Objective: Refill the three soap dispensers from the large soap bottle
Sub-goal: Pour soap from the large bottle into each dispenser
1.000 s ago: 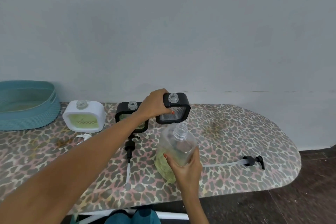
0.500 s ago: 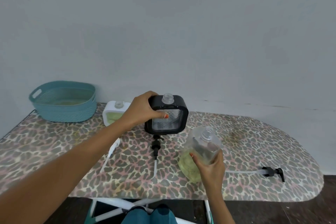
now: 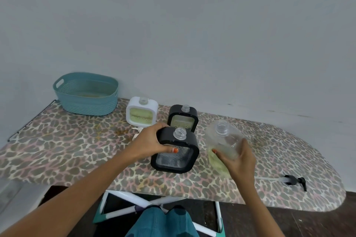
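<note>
An uncapped black dispenser (image 3: 176, 152) is held upright at the near middle of the leopard-print surface (image 3: 63, 152); the left hand (image 3: 152, 143) is clamped on its upper left corner, thumb on the clear front panel. The large soap bottle (image 3: 224, 145), open-necked with yellow-green soap low inside, is clasped by the right hand (image 3: 238, 161) from its near right side, just beside that dispenser. A second black dispenser (image 3: 183, 119) and a white dispenser (image 3: 142, 111) are seen behind, ungripped.
</note>
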Motion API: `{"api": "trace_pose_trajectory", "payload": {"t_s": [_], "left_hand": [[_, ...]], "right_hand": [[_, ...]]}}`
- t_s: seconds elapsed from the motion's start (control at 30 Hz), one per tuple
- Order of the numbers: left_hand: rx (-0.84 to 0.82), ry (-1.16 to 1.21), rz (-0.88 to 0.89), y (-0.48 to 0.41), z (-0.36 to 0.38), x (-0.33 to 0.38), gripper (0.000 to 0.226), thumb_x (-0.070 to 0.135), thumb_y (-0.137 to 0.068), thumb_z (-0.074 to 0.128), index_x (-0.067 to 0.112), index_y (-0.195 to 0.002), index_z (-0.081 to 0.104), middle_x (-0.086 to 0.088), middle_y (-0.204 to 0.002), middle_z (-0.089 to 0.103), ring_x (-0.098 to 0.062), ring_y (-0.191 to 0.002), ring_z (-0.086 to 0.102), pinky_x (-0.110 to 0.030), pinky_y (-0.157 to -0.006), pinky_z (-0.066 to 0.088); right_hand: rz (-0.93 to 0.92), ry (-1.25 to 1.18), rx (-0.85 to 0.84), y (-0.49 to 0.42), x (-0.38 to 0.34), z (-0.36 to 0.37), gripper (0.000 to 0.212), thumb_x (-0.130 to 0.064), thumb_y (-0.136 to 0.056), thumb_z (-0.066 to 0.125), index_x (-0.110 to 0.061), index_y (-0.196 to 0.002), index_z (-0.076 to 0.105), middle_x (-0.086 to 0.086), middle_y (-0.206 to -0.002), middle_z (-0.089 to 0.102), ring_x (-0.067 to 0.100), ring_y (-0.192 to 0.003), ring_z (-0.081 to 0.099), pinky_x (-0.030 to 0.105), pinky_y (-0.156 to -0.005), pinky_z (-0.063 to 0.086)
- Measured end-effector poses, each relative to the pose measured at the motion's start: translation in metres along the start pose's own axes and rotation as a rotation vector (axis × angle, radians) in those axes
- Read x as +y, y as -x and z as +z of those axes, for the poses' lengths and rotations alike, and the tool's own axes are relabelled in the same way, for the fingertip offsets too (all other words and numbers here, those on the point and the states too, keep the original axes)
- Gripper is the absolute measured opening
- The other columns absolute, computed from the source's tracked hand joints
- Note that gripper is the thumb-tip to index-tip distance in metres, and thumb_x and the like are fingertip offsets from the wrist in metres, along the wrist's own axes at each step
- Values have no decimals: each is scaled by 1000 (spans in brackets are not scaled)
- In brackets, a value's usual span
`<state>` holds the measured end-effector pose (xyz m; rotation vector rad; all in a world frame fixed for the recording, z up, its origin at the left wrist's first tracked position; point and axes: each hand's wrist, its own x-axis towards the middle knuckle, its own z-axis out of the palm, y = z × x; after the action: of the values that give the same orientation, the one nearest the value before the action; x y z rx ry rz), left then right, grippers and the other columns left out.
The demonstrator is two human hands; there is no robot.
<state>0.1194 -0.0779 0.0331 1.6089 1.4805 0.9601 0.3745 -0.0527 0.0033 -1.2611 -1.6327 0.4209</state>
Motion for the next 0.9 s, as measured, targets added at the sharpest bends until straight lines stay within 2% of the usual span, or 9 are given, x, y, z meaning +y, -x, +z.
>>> {"api": "trace_pose_trajectory", "payload": {"t_s": [0.07, 0.13, 0.2, 0.3, 0.4, 0.5, 0.67, 0.9], "left_hand": [[-19, -26, 17, 5, -1, 0, 51, 26, -59, 84, 28, -101, 56, 11, -99, 64, 2, -92, 61, -10, -77, 48], [-41, -52, 39, 8, -1, 1, 54, 26, -60, 84, 22, -107, 58, 14, -97, 64, 8, -86, 60, -4, -71, 46], [-56, -92, 56, 10, -1, 2, 56, 27, -60, 84, 21, -109, 58, 16, -95, 63, 9, -83, 59, -1, -69, 44], [-65, -140, 62, 12, 0, 0, 58, 30, -60, 84, 21, -111, 58, 9, -102, 64, -1, -91, 60, -9, -77, 47], [-66, -175, 57, 13, 2, 0, 57, 31, -60, 83, 20, -110, 58, 9, -100, 61, -6, -92, 59, -15, -79, 47], [-65, -204, 65, 12, 3, 1, 57, 33, -60, 83, 22, -110, 58, 8, -101, 61, -7, -93, 59, -19, -82, 48], [-60, -212, 60, 11, 3, 1, 57, 34, -60, 82, 24, -111, 59, 7, -107, 64, -7, -95, 60, -27, -87, 50], [-49, -259, 69, 11, 5, 5, 57, 34, -61, 81, 25, -111, 58, 7, -107, 63, -7, -95, 58, -25, -86, 48]], "right_hand": [[-117, 86, -61, -6, -6, -7, 71, -41, -58, 84, -3, -110, 54, -1, -98, 59, 15, -83, 56, 8, -65, 42], [-216, 226, -107, -13, -9, -13, 71, -38, -58, 84, -3, -113, 55, 7, -100, 65, 24, -83, 62, 18, -62, 44], [-348, 371, -108, -19, -14, -17, 68, -38, -59, 83, -6, -113, 55, 12, -97, 68, 28, -78, 66, 17, -57, 43], [-556, 462, -112, -25, -23, -21, 61, -53, -64, 61, -13, -109, 49, 10, -87, 71, 22, -68, 68, 14, -51, 43], [-649, 518, -122, -30, -27, -23, 55, -53, -67, 54, -16, -107, 48, 8, -84, 72, 22, -65, 69, 21, -48, 48], [-729, 615, -135, -36, -25, -25, 54, -51, -65, 64, -16, -105, 53, 5, -84, 72, 21, -64, 68, 20, -50, 47], [-815, 768, -114, -43, -24, -24, 63, -33, -44, 92, -5, -95, 68, 5, -81, 73, 22, -63, 69, 21, -49, 49], [-890, 771, -146, -52, -21, -23, 66, -33, -45, 92, -9, -100, 63, 5, -87, 73, 24, -68, 69, 26, -55, 52]]}}
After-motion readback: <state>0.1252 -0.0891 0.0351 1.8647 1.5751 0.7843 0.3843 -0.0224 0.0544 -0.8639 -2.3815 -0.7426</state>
